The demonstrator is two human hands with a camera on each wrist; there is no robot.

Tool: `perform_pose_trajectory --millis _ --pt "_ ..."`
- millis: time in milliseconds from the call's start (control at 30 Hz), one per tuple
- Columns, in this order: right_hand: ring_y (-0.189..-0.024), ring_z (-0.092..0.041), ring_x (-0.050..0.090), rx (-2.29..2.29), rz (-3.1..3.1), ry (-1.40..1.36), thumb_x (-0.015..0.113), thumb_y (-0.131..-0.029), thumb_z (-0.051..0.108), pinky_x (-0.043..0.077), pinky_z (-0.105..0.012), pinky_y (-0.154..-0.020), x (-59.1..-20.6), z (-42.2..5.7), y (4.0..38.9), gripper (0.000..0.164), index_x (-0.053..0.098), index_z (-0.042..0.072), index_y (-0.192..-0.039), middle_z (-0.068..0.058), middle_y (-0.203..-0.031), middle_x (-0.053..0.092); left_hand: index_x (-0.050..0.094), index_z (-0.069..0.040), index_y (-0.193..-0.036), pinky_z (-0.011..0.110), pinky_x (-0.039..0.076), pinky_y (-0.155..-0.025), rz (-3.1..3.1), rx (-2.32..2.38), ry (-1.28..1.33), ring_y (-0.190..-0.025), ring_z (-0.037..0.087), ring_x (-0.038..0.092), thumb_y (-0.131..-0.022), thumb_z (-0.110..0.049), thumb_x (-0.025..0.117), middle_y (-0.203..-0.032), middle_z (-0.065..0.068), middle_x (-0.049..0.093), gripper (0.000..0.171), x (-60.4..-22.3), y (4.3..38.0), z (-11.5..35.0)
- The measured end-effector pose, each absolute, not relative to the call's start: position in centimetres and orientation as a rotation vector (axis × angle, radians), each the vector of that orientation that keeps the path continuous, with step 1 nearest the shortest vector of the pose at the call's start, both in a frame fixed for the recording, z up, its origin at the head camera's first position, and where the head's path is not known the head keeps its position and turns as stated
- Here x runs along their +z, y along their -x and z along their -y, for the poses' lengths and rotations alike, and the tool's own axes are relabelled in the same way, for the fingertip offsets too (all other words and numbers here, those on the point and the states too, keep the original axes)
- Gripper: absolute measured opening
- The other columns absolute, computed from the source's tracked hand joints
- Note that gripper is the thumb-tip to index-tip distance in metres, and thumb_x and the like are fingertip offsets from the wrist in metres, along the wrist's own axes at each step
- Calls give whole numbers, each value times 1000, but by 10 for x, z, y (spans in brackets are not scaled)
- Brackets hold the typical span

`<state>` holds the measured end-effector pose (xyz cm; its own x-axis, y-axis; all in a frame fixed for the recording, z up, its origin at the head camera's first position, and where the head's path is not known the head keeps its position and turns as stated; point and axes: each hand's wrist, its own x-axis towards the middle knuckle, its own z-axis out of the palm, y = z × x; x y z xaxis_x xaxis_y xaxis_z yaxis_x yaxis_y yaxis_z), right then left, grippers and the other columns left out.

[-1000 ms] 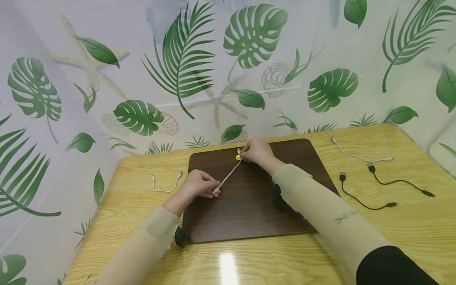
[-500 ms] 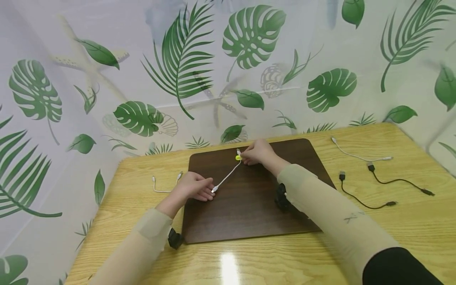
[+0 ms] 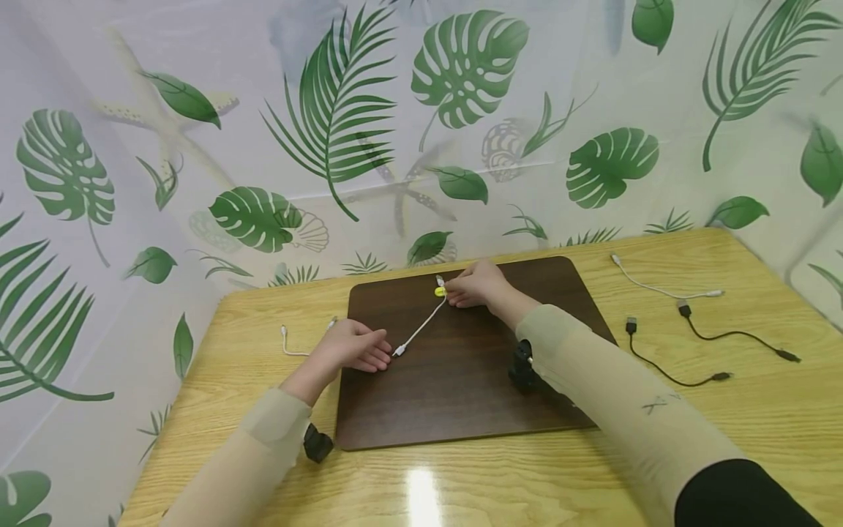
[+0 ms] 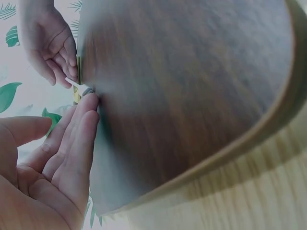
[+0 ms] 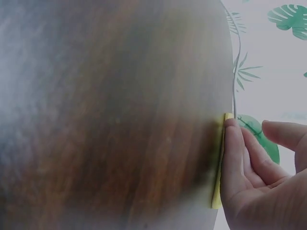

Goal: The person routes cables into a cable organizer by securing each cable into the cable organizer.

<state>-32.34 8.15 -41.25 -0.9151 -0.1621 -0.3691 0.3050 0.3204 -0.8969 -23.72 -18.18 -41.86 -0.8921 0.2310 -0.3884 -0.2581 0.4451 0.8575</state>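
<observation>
A short white USB cable [image 3: 424, 323] runs slantwise over the dark brown board [image 3: 448, 395]. Its upper end passes a small yellow piece [image 3: 440, 291] near the board's far edge, and its lower plug [image 3: 399, 351] points toward my left hand [image 3: 352, 346]. That hand has its fingers extended and the thumb apart, fingertips right beside the plug. My right hand [image 3: 479, 284] is at the yellow piece; in the right wrist view its fingertips [image 5: 231, 125] overlap the yellow edge, with the thumb held away from the fingers.
Left of the board lies another white cable [image 3: 285, 340], partly hidden behind my left hand. On the wooden table [image 3: 500, 483] to the right are a white cable [image 3: 665, 289] and two black cables [image 3: 658, 364]. A leaf-patterned cloth [image 3: 369, 146] stands behind.
My left hand has let go of the cable's lower plug and drawn back a little to the left. The right hand's thumb and fingers have loosened and shifted slightly right.
</observation>
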Motion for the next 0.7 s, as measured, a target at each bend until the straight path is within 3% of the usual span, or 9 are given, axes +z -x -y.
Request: perform_pose_trajectory --millis 333,700 --pt "-54 -4 67 -1666 -2183 -131 70 -101 8 61 -18 -60 -407 -78 318 27 73 -15 -114 1 -64 71 74 16 -110 30 67 -71 -2293 1424 42 -70 10 77 -111 -17 56 -92 21 81 38 -414 232 191" --pt "-54 -5 69 -1704 -2095 -136 69 -102 8 61 -19 -59 -402 -66 310 33 70 -18 -122 1 -62 71 72 16 -116 31 67 -74 -2299 1417 51 -71 9 76 -111 -17 56 -90 14 82 37 -409 227 201"
